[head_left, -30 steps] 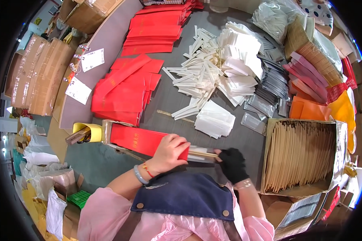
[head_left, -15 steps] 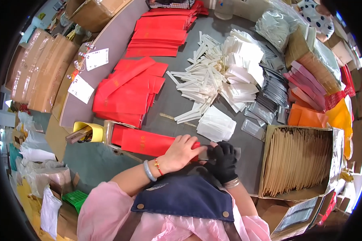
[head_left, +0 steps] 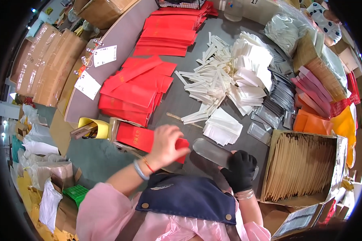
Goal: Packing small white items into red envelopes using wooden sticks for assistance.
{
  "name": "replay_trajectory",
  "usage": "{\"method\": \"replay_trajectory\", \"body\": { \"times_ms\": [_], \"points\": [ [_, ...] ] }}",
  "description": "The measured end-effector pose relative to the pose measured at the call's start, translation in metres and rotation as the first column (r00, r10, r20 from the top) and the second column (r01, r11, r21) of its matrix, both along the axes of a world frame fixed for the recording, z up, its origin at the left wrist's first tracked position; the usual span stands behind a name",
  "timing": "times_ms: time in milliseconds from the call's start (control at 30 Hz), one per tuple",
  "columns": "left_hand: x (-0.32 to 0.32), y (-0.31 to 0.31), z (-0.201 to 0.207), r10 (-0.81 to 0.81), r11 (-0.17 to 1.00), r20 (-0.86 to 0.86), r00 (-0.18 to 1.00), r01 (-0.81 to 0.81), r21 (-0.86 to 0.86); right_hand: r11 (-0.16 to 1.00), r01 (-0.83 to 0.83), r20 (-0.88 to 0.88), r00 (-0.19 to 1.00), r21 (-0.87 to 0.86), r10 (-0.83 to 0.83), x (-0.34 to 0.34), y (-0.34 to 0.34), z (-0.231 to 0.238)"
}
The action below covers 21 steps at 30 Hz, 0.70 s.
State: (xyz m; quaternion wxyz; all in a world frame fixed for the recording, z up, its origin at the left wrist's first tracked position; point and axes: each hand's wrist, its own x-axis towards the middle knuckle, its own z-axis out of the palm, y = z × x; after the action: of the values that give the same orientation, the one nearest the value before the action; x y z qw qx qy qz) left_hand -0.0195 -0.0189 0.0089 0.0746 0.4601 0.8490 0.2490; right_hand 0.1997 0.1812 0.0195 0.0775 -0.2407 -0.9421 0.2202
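Note:
My bare left hand (head_left: 165, 146) is over the right part of a long red envelope (head_left: 134, 137), fingers curved and apart. The envelope's left end lies in a low cardboard holder (head_left: 113, 130); whether my fingers touch it, I cannot tell. In a black fingerless glove, my right hand (head_left: 240, 170) is closed over a grey translucent strip (head_left: 209, 150) with rounded ends. That strip slants across the dark table to the right of the red envelope, partly hidden by the glove. White paper slips (head_left: 223, 126) lie just beyond it.
Red envelopes (head_left: 132, 94) fan out at the far left. White strips (head_left: 209, 82) are heaped in the middle. Dark plastic sleeves (head_left: 279, 94) lie further right. A box of brown cards (head_left: 301, 168) stands at the right. A yellow cup (head_left: 100, 128) holds tools beside a low partition (head_left: 128, 28).
My left hand has moved left and its fingers have spread, away from the right hand. My right hand has shifted right and nearer, with the grey strip now largely uncovered.

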Motion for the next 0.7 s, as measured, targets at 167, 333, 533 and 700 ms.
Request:
{"method": "replay_trajectory", "body": {
  "times_ms": [167, 333, 533, 700],
  "points": [
    [0.020, -0.006, -0.026, 0.142, 0.979, 0.201, 0.969, -0.168, 0.119, 0.992, -0.051, 0.030, 0.998, 0.112, 0.048, -0.001, 0.000, 0.006],
    [0.015, -0.010, -0.027, 0.134, 0.987, 0.302, 0.944, -0.156, 0.050, 0.989, -0.132, 0.057, 0.990, 0.070, 0.129, -0.002, -0.001, 0.013],
    [0.020, -0.009, -0.026, 0.119, 0.992, 0.299, 0.947, -0.123, -0.007, 0.968, -0.238, -0.018, 0.971, -0.082, 0.237, -0.033, -0.031, -0.012],
    [0.014, -0.007, -0.015, 0.047, 0.994, 0.386, 0.921, -0.006, -0.108, 0.939, -0.304, -0.160, 0.947, -0.160, 0.280, -0.055, -0.053, -0.036]
  ]
}}
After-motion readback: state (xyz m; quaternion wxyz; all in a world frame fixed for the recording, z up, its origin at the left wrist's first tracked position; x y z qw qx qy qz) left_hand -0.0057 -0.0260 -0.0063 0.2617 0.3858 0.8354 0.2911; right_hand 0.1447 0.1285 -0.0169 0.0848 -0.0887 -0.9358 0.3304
